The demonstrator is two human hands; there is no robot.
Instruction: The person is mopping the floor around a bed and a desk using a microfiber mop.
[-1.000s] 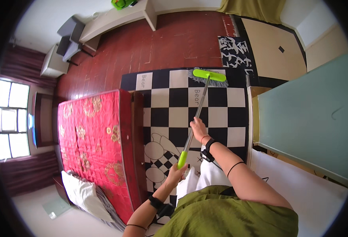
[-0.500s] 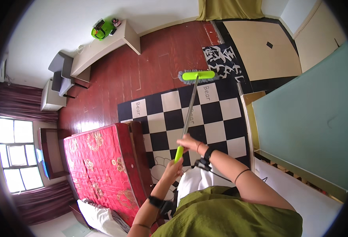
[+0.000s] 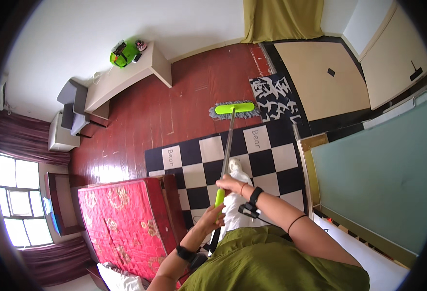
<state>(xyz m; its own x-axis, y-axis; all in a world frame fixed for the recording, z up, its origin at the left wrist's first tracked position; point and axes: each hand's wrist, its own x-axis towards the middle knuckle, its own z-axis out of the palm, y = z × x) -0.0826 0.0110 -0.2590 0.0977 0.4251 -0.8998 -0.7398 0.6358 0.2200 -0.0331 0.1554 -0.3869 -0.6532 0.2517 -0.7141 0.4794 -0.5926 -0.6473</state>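
I hold a mop [image 3: 228, 145] with a metal pole, a lime green grip and a grey fringed head under a green plate. My left hand [image 3: 212, 217] is closed round the lower end of the green grip. Farther up, where grip and pole meet, my right hand [image 3: 230, 185] wraps the handle. The mop head [image 3: 234, 109] lies on the red-brown wooden floor [image 3: 189, 106], just past the checkered mat [image 3: 210, 149]. Its right end touches or overlaps the edge of a dark mat with white lettering [image 3: 274, 99].
A bed with a red floral mattress [image 3: 126, 218] stands at left. Beyond it are a grey chair [image 3: 73, 104] and a pale desk [image 3: 131, 68] bearing a bright green bag [image 3: 123, 54]. A glass-topped surface [image 3: 378, 169] lies at right, and an olive curtain [image 3: 283, 19] hangs at the back.
The mop head has shifted left along the floor, and its plate has tilted slightly. My view has moved forward, and a white-trousered leg now shows on the checkered mat. Both hands keep their grip.
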